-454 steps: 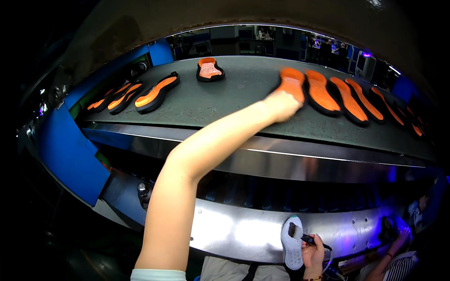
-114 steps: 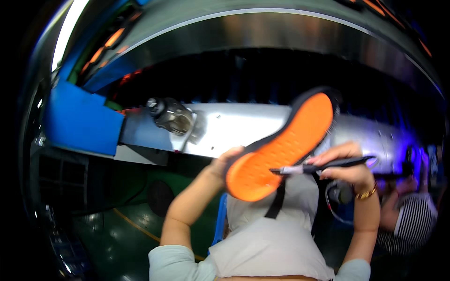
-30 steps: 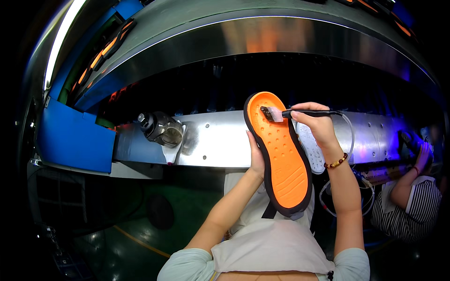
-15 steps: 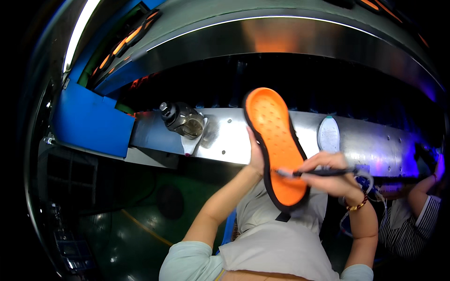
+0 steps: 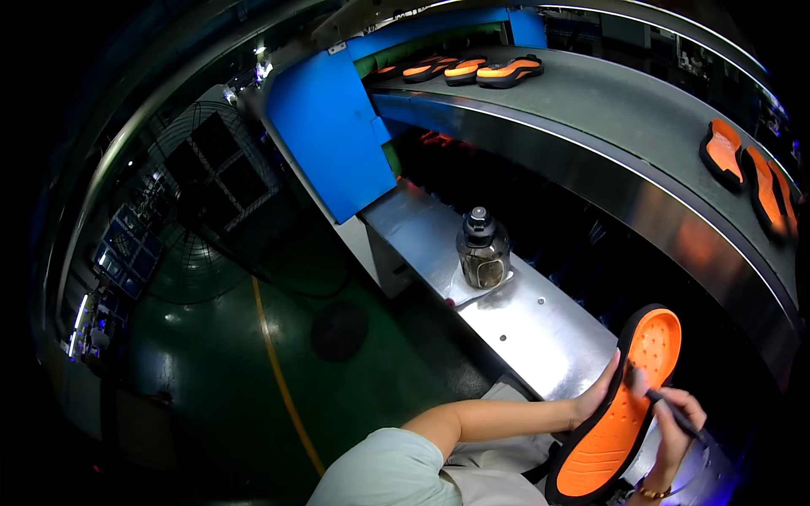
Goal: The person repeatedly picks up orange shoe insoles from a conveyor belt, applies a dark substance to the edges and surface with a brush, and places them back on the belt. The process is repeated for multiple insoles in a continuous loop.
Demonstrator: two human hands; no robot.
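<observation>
An orange shoe sole (image 5: 612, 438) with a black rim is held up at a tilt over the metal ledge, its dimpled end pointing away from me. My left hand (image 5: 597, 398) grips it by its left edge, the fingers partly hidden behind it. My right hand (image 5: 677, 426) is closed around the dark handle of a brush (image 5: 639, 382). Its pale, slightly blurred bristles are at the orange inner face, between the middle and the far end. Whether they touch the surface I cannot tell for certain.
A dark transparent bottle (image 5: 484, 257) stands on a white cloth on the metal ledge (image 5: 540, 333). Beyond runs a green conveyor belt (image 5: 607, 97) carrying several orange-and-black soles (image 5: 510, 72). A blue machine housing (image 5: 325, 135) rises at the left, with a large fan (image 5: 202, 202) farther left.
My view has swung left, so the ledge, sole and hands sit farther right and lower. The brush has moved along the sole toward its far end. Both hands keep their holds.
</observation>
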